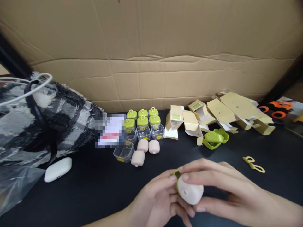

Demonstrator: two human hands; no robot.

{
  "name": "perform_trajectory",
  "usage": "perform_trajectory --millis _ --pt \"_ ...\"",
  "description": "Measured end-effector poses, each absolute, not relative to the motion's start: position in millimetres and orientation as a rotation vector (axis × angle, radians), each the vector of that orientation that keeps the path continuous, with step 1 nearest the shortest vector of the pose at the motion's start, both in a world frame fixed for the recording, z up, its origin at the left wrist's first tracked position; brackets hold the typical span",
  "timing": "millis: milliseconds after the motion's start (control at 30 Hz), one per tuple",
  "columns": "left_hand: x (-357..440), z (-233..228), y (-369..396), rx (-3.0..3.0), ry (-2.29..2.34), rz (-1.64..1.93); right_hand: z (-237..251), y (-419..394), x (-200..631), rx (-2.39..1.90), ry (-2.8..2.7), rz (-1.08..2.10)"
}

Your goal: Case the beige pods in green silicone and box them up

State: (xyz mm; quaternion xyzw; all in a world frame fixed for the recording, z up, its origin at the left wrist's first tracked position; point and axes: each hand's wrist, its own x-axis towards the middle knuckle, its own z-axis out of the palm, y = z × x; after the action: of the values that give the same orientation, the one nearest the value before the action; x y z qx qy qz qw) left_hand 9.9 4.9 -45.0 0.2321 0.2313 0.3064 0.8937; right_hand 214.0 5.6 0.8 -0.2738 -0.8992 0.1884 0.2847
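Note:
My left hand (pixel 155 198) is closed around a small green lid (pixel 176 175), of which only the rim shows. A rounded white piece (pixel 192 191) with a small hole-like mark sits against the lid. My right hand (pixel 222 184) grips that white piece from above and below with fingers and thumb. Whether it is fully inside the lid I cannot tell. Beyond my hands lie three pale pink rounded pieces (pixel 138 158), beside clear plastic cups (pixel 124 152). To the right are several nested green lids (pixel 214 139) and yellow-green rings (pixel 253 164).
Several clear containers with looped green lids (pixel 142 120) stand in rows at the back. Opened cardboard boxes (pixel 234 110) lie at back right. A white case (pixel 58 169), a plastic bag (pixel 20 186) and a plaid fabric item (pixel 63 116) are at left. Cardboard (pixel 142 47) forms the back wall.

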Motion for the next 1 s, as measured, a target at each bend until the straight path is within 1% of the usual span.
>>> perform_trajectory --millis 133,233,567,767,1000 --pt "9 -43 5 0.471 0.478 0.645 -4 2 211 -0.77 -2.458 0.294" --pt "10 -39 4 0.48 0.488 0.639 -5 1 211 -0.785 -2.467 0.216" --pt "11 -42 2 0.507 0.514 0.646 -12 1 206 -0.829 -2.552 0.223" --pt "13 -46 0 0.492 0.511 0.638 -16 2 203 -0.811 -2.467 0.274" --pt "17 -43 0 0.534 0.589 0.65 -18 -1 192 -0.894 -2.356 0.224"
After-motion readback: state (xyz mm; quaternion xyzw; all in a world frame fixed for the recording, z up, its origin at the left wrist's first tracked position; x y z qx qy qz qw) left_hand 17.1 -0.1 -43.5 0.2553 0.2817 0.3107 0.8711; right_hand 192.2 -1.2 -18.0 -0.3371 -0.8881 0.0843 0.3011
